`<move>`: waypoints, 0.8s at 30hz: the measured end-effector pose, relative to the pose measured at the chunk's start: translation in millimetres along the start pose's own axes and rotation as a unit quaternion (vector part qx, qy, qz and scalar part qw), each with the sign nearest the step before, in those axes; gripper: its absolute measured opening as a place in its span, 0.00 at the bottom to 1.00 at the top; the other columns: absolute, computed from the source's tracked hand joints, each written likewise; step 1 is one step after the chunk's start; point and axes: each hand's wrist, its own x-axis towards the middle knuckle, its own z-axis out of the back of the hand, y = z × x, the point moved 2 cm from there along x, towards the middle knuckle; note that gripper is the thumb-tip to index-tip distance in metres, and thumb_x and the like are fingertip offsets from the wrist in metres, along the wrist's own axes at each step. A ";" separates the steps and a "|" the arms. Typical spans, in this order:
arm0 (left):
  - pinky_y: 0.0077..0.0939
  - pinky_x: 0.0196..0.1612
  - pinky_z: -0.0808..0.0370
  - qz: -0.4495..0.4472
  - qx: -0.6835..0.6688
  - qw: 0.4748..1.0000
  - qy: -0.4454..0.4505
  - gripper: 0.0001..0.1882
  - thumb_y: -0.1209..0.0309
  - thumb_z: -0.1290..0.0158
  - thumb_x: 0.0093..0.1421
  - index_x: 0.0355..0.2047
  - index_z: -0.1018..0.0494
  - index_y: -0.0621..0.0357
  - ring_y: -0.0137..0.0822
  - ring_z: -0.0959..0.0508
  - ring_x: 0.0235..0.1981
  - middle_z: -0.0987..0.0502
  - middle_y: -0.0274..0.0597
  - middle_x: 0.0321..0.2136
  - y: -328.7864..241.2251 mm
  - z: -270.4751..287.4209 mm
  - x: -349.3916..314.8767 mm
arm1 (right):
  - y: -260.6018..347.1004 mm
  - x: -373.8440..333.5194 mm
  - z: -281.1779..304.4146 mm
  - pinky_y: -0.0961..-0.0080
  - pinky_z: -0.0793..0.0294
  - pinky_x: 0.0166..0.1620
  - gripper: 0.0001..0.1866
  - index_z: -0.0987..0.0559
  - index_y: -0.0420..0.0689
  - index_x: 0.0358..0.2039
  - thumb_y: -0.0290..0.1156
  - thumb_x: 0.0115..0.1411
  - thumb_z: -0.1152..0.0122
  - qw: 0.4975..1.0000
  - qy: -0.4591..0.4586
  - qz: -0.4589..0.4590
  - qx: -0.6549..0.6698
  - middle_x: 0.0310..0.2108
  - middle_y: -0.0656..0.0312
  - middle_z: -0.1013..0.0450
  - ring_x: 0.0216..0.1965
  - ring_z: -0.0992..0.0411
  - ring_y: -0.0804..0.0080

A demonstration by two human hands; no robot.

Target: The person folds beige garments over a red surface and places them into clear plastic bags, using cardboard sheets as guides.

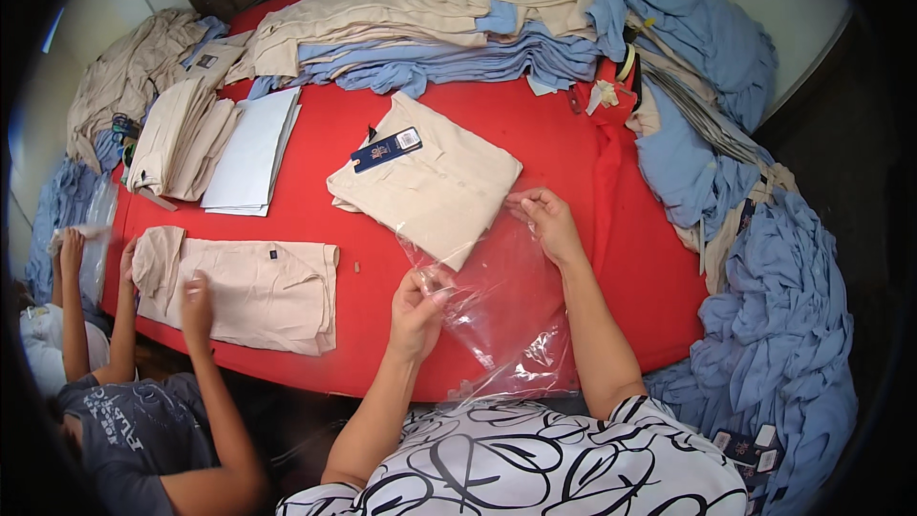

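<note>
1. While the left grip [420,311] pinches one side of a clear bag [506,315], the right grip [544,215] seems to pinch the other side, farther out.
2. A folded cream shirt [444,186] lies on the red worktop [630,287], just beyond the left grip and just left of the right grip. Bag film meets its near corner; I can't tell if that corner is inside.
3. The bag looks thin, light and slippery, and could crumple or rip. Its rim seems best to pinch.
4. The shirt looks soft and light, and could unfold. Its folded sides seem best to hold, kept flat, away from the dark tag [382,150].
</note>
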 end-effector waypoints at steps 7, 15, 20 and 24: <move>0.18 0.32 0.29 0.063 0.268 0.961 -0.020 0.07 0.73 0.44 0.62 0.28 0.29 0.59 0.25 0.27 0.25 0.26 0.35 0.24 6.9 28.3 13.6 | 9.5 21.2 4.2 0.77 0.23 0.48 0.08 0.25 0.35 0.44 0.24 0.67 0.48 0.998 -0.014 0.011 -0.061 0.42 0.54 0.23 0.43 0.23 0.69; 0.22 0.37 0.22 0.077 0.434 0.886 -0.145 0.11 0.68 0.47 0.66 0.32 0.29 0.66 0.27 0.21 0.31 0.23 0.38 0.27 1.8 21.8 30.1 | 7.9 69.3 20.9 0.76 0.29 0.49 0.07 0.17 0.38 0.36 0.25 0.59 0.37 0.962 -0.002 0.159 -0.223 0.54 0.56 0.29 0.50 0.30 0.71; 0.22 0.39 0.22 0.005 0.339 0.921 -0.192 0.11 0.67 0.47 0.67 0.36 0.29 0.66 0.28 0.20 0.36 0.22 0.40 0.30 3.0 51.3 47.6 | -1.1 82.0 17.2 0.81 0.27 0.44 0.07 0.18 0.39 0.39 0.23 0.59 0.37 0.986 0.004 0.110 -0.122 0.42 0.60 0.24 0.42 0.26 0.75; 0.22 0.41 0.23 0.007 0.326 0.918 -0.224 0.11 0.70 0.45 0.65 0.39 0.30 0.67 0.28 0.22 0.37 0.23 0.43 0.36 5.4 61.0 59.1 | -2.9 84.9 11.8 0.83 0.25 0.41 0.08 0.22 0.39 0.41 0.22 0.61 0.39 0.995 -0.034 0.090 -0.029 0.39 0.60 0.23 0.37 0.25 0.78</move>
